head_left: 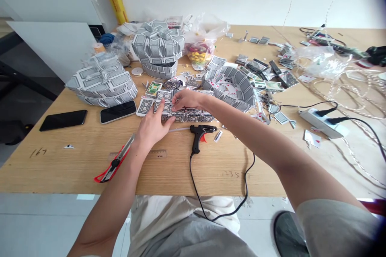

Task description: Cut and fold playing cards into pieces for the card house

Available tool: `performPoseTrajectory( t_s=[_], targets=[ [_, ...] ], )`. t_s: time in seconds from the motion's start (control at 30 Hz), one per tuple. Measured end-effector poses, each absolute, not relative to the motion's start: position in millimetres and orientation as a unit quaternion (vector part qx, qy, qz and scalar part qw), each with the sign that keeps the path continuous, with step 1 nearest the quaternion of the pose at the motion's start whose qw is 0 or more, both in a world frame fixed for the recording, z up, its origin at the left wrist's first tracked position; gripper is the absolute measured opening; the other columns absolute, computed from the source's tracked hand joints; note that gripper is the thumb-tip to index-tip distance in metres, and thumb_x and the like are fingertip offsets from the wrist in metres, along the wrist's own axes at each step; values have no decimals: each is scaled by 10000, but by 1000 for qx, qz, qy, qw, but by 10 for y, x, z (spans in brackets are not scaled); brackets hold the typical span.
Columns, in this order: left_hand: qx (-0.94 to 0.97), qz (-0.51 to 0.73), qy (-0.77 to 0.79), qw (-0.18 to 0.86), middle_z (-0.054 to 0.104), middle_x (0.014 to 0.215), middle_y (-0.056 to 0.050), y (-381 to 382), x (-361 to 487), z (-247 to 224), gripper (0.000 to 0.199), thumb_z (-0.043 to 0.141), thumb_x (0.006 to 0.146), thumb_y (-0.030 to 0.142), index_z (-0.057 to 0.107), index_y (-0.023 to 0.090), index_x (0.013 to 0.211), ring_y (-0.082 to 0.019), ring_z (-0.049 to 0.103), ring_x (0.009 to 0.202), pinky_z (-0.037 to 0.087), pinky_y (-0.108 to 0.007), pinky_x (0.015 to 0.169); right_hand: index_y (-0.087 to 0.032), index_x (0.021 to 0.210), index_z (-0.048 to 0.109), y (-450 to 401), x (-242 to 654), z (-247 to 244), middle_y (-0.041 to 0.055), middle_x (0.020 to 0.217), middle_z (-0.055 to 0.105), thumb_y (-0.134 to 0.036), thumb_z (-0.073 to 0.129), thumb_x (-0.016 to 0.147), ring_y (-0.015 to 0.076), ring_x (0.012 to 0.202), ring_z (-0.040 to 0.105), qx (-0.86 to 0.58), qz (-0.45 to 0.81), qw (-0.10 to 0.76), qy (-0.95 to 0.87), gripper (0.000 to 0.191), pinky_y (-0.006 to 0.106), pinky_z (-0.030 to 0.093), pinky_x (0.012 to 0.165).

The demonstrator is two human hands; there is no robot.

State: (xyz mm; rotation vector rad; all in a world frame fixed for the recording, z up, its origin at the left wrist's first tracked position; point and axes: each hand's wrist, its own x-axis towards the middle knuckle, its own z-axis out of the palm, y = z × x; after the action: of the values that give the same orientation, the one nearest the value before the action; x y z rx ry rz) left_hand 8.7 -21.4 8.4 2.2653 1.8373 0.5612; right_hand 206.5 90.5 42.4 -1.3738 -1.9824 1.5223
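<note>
A long, low piece made of playing cards [193,117], with dark patterned backs outward, lies on the table before me. My left hand [154,125] rests at its left end, fingers spread, the index finger reaching over its cards. My right hand [187,100] is above its middle with fingertips pinched together close to the card surface; what is between them is hidden. Left of the piece lies a loose stack of cards [145,106], with a green card box [154,88] behind it. A black hot glue gun [197,136] with a red trigger lies in front.
Two phones [63,120] and a red utility knife [116,163] over a ruler [158,153] lie to the left. Lidded card boxes [159,48] stand behind, with an open card tray [245,94] right of them. Loose cards, a power strip [324,122] and cables cover the right side.
</note>
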Motion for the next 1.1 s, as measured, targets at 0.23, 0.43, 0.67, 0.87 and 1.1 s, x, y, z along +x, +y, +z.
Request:
performPoseTrajectory(
  t_s=[0.23, 0.43, 0.67, 0.87, 1.1],
  targets=[
    [755, 156, 632, 82, 623, 1494, -291, -231, 119, 134, 833, 511, 1057, 673, 343, 225, 1739, -493, 659, 1349, 567, -603, 1058, -223, 742, 685, 966, 1992, 402, -69, 622, 622, -286, 1043, 548, 152, 654, 548, -488, 543, 115, -674, 411, 273, 398, 608],
    [752, 138, 640, 70, 642, 1481, -269, -234, 143, 158, 791, 456, 1078, 664, 353, 235, 1735, -463, 672, 1340, 582, -563, 1040, -228, 712, 635, 1007, 1983, 422, -89, 567, 549, -248, 1036, 565, 123, 570, 466, -490, 552, 90, -668, 428, 265, 317, 539],
    [755, 152, 635, 62, 667, 1431, -270, -222, 141, 120, 775, 473, 1078, 651, 384, 232, 1723, -464, 695, 1296, 596, -558, 1001, -228, 664, 600, 942, 1957, 461, -91, 549, 532, -275, 1029, 573, 117, 554, 449, -490, 534, 100, -682, 441, 275, 306, 536],
    [741, 195, 637, 85, 630, 1489, -285, -219, 114, 99, 775, 537, 1050, 672, 435, 268, 1703, -501, 668, 1342, 577, -612, 1038, -210, 753, 716, 842, 2059, 614, -41, 624, 646, -311, 973, 691, 157, 636, 582, -490, 480, 142, -714, 283, 306, 416, 618],
    [765, 286, 577, 6, 523, 1640, -241, -213, 155, 208, 670, 620, 1035, 603, 587, 204, 1573, -454, 519, 1516, 466, -637, 1203, -218, 899, 717, 469, 2825, 636, 72, 891, 815, -535, 802, 919, 230, 826, 754, -457, 336, 494, -659, 328, 396, 566, 783]
  ],
)
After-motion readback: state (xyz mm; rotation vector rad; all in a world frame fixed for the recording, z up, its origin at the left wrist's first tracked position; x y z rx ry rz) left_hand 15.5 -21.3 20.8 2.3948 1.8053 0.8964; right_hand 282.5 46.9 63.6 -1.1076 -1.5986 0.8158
